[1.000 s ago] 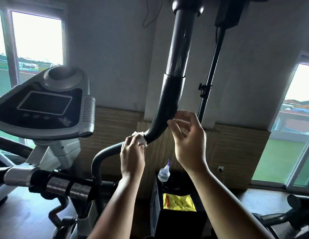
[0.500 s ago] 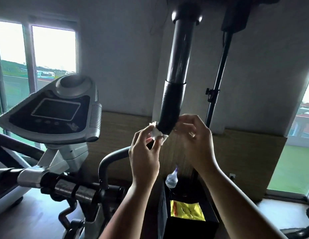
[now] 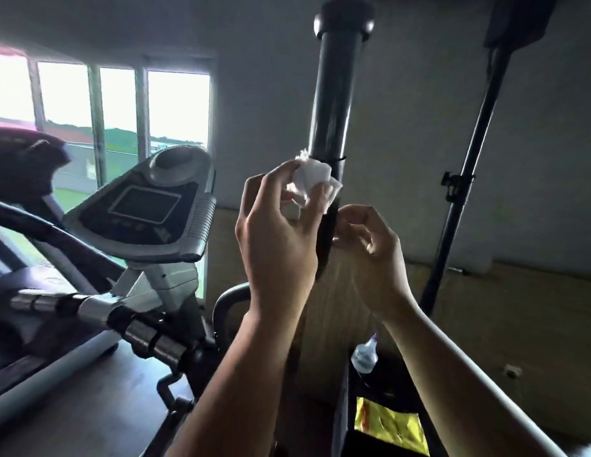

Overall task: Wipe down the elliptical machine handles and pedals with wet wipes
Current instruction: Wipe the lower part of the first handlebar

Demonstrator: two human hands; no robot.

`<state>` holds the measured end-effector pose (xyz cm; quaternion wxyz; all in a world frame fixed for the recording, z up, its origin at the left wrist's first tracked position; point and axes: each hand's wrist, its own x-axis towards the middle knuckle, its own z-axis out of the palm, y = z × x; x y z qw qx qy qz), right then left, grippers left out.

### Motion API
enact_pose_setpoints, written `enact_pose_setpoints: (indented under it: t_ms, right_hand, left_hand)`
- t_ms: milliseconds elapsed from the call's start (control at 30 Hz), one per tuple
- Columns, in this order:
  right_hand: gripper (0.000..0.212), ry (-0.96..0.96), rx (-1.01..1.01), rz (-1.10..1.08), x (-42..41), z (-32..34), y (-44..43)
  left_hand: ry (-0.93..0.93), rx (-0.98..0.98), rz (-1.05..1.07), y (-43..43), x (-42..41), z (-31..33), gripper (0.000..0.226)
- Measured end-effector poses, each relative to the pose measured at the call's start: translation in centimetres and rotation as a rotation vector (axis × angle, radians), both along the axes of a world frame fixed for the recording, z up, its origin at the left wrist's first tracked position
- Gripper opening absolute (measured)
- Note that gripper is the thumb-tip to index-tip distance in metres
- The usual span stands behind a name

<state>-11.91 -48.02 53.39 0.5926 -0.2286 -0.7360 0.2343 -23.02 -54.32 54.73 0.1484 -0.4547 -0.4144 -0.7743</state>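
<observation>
Right now we press a crumpled white wipe (image 3: 312, 183) against the handle (image 3: 332, 127), just left of centre frame, where the glossy upper tube meets the darker grip sleeve. Our left hand (image 3: 274, 232) pinches the wipe between thumb and fingertips, fingers curled narrow around the wad. Our right hand (image 3: 370, 245) sits just right of the handle, lower down, fingers bent in toward it; whether they grip it or only steady it we cannot tell.

We judge the wipe soft, light and limp, likely to bunch or slip, so it wants a firm pinch with a fold wrapped partly round the tube. The handle looks rigid and smooth, probably slick when damp; the sleeve below should offer the better hold.

Its long axis runs nearly upright, leaning slightly right toward the capped end at the top of the frame, so strokes should follow that line.

Farther out, the console (image 3: 145, 212) sits at centre left before the windows, a stand pole (image 3: 465, 179) rises at right, and a small bottle (image 3: 365, 354) stands at lower right.
</observation>
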Motion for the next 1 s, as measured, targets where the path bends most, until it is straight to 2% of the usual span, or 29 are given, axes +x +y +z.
enact_pose_setpoints:
  t_ms: [167, 267, 400, 533, 633, 733, 900, 1000]
  right_hand:
    - [0.025, -0.074, -0.015, 0.126, 0.6, 0.1, 0.6]
    - [0.027, -0.054, 0.010, 0.174, 0.7, -0.1, 1.3]
    - [0.020, -0.071, 0.010, 0.213, 0.9, -0.4, 2.2]
    - [0.021, -0.067, 0.010, 0.241, 1.0, -0.2, 2.8]
    - [0.025, -0.093, 0.019, 0.268, 1.2, 0.1, 3.1]
    - [0.023, -0.084, 0.019, 0.292, 1.4, 0.1, 3.3]
    - [0.024, -0.066, 0.034, 0.271, 1.3, -0.3, 3.2]
    - [0.023, -0.041, 0.008, 0.287, 1.5, -0.5, 3.5]
  left_hand:
    - [-0.052, -0.038, 0.009, 0.1, 1.7, -4.2, 0.038]
    - [-0.056, -0.031, 0.072, 0.1, 2.0, -2.7, 0.036]
    - [-0.032, 0.014, 0.190, -0.3, 1.9, 1.2, 0.033]
    - [-0.047, -0.001, 0.262, -0.1, 2.7, -0.4, 0.034]
    - [-0.090, -0.045, 0.236, 0.2, 3.5, -3.7, 0.039]
    - [-0.107, -0.054, 0.185, 0.2, 3.7, -4.2, 0.047]
    - [-0.115, 0.004, 0.231, 0.5, 3.1, -3.0, 0.033]
    - [-0.149, 0.006, 0.195, 1.3, 3.7, -4.6, 0.038]
